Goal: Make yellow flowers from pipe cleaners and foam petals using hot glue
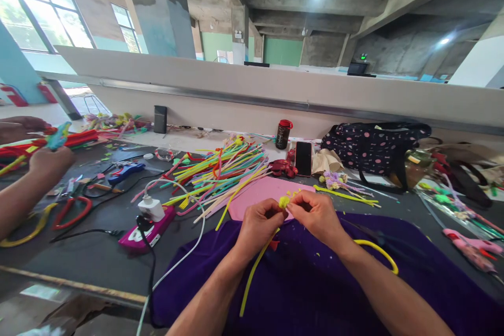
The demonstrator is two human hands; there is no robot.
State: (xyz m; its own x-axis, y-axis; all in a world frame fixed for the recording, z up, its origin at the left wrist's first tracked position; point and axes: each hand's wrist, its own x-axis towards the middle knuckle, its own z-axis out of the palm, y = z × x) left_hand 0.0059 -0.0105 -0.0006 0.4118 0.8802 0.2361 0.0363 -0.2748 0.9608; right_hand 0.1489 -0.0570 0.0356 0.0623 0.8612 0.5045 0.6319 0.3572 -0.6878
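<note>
My left hand (262, 223) is closed in a pinch on a small yellow fuzzy pipe-cleaner flower (284, 201). From under that hand hangs a long yellow pipe-cleaner stem (253, 273); whether it joins the flower is hidden. My right hand (318, 216) pinches the flower's right side with thumb and forefinger. Both hands are above a purple cloth (315, 283) at the table's near edge. Just beyond them lies a pink board (250, 198) with yellow bits on it. A yellow loop, like a scissor handle (384, 253), shows beside my right forearm.
A heap of coloured pipe cleaners (224, 168) lies ahead. Leftward are a purple power strip (147, 231) with a white cable, red-handled scissors (73, 212) and a co-worker's hands (49, 160). A phone (303, 158), bottle (282, 135), patterned bag (370, 149) and pink glue gun (470, 247) are rightward.
</note>
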